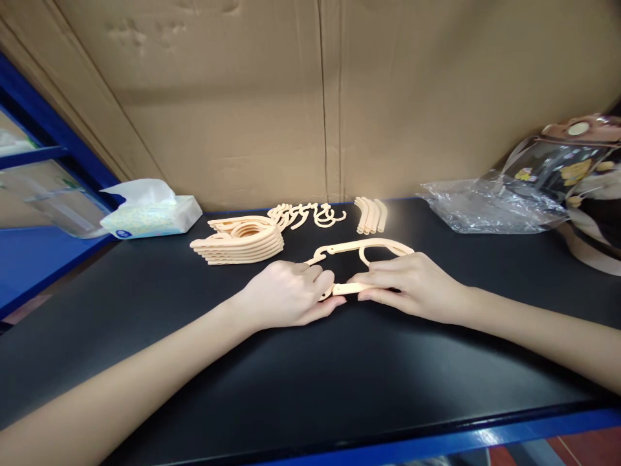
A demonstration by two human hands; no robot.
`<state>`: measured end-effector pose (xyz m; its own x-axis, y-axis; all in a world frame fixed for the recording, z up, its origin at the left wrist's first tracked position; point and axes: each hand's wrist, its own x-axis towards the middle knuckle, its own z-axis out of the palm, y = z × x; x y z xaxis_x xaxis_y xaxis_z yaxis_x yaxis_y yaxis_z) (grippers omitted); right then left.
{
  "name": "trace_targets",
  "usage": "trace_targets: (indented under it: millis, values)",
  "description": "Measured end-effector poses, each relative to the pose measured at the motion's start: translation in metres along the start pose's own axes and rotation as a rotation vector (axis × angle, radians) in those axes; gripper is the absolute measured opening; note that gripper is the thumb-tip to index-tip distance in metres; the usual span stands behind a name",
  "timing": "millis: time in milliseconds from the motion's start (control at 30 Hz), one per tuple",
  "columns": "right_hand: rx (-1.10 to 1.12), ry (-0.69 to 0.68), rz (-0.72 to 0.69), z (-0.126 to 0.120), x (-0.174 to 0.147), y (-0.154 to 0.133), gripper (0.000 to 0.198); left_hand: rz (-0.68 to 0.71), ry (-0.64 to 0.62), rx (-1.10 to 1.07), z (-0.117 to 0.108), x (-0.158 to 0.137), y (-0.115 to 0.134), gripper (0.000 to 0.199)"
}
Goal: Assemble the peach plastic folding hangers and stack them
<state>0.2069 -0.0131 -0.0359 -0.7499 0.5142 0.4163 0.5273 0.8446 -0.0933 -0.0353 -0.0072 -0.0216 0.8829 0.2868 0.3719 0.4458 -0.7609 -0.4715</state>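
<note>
Between my hands is a peach plastic hanger (356, 246), made of jointed arms with a round hole at one joint. My left hand (284, 291) is closed around its left end, with the thumb stretched along the near side; a curved tip shows above the fingers. The right end is pinched by my right hand (420, 285), thumb below and fingers on top, which hide part of the rounded loop. Behind my left hand lies a stack of matching curved hanger arms (237, 246). Small peach hooks (303, 213) lie in a row behind it.
Several short curved peach strips (371, 215) lie at the back of the black table (310, 388). A tissue box (152, 213) stands at the back left. To the right are a crumpled clear plastic bag (490, 206) and a dark bottle (548, 165) with a strap. Cardboard (233, 97) rises behind.
</note>
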Motion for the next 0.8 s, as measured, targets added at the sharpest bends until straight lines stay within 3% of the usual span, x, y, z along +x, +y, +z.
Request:
trace_targets:
  millis: [467, 800]
  values:
    - [0.011, -0.088, -0.019, -0.0030, 0.0021, 0.0006, 0.026, 0.013, -0.036, -0.090, -0.0012, -0.0002, 0.0014, 0.031]
    - [0.042, 0.183, 0.064, -0.0088, 0.0058, 0.0076, 0.023, -0.109, -0.032, -0.248, 0.0012, -0.0015, 0.0005, 0.030]
